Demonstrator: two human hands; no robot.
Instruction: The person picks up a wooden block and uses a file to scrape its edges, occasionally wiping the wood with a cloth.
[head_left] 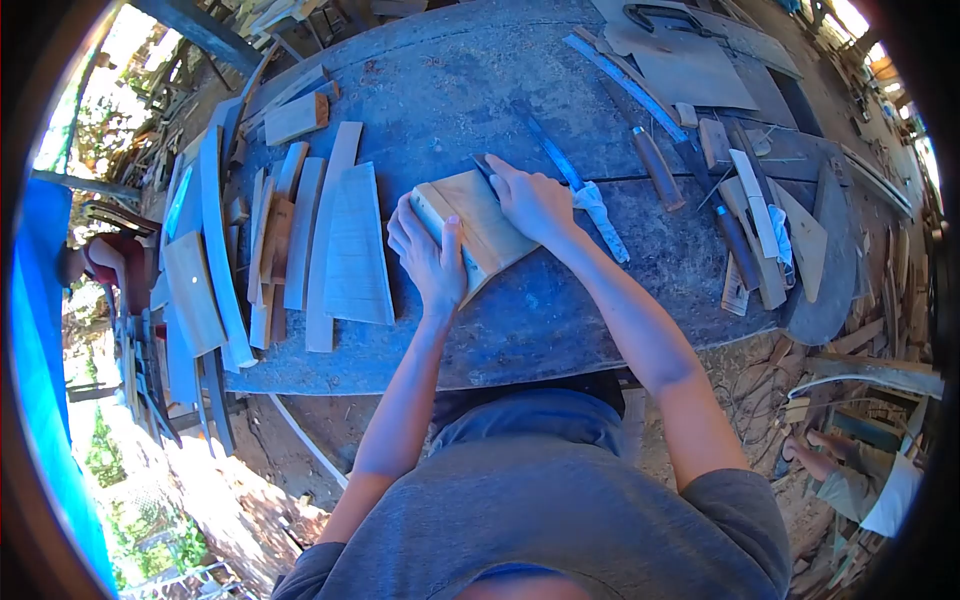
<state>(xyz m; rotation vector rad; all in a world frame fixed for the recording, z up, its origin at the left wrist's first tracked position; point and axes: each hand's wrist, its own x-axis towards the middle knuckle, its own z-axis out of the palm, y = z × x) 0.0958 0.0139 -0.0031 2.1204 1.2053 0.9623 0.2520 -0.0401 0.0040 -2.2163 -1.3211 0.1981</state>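
A thick light-wood block [478, 215] lies tilted on the worktable in front of me, its grain running along its top face. My left hand [432, 258] grips the block's left side, fingers over the far edge and thumb on the near part of the top. Across the block's right part, my right hand [530, 203] is closed, and a thin dark tool [484, 165] juts from beside its index finger. Most of that tool is hidden under the hand, so I cannot tell its kind. Just right of this hand lies a long narrow blade [552, 152] with a cloth-wrapped handle [600, 222].
Wood boards and strips [357, 245] cover the left of the worktable [480, 355]. On the right lie a wooden-handled tool [656, 168], thin boards [803, 238] and a metal clamp [672, 17] at the back. Another person [850, 485] is at the lower right.
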